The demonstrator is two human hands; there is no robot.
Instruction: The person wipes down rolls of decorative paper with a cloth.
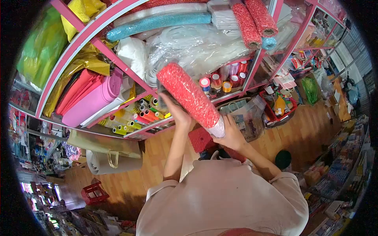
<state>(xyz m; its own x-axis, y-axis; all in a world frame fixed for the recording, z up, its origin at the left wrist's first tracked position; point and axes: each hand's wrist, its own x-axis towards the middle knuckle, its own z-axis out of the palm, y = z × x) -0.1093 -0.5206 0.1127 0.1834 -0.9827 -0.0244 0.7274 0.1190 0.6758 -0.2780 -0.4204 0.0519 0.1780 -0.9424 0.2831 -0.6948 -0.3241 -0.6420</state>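
Note:
A thick roll of red mesh [193, 94] with whitish flecks is held tilted in front of me, its upper end toward the shelves. My left hand [179, 113] supports it from the left side, the fingers partly hidden behind the roll. Around the pale lower end, my right hand [231, 135] is closed. Behind the roll, clear plastic-wrapped material [185, 43] fills a shelf, and ribbon spools [215, 80] stand just to the right of it.
Pink-framed shelves [114, 61] hold a blue roll [161, 24], more red mesh rolls [260, 19] and pink sheets [94, 96]. On the wooden floor are a red stool [94, 192], a white roll [112, 162] and a red crate [281, 112]. Packed shelves [338, 165] line the right.

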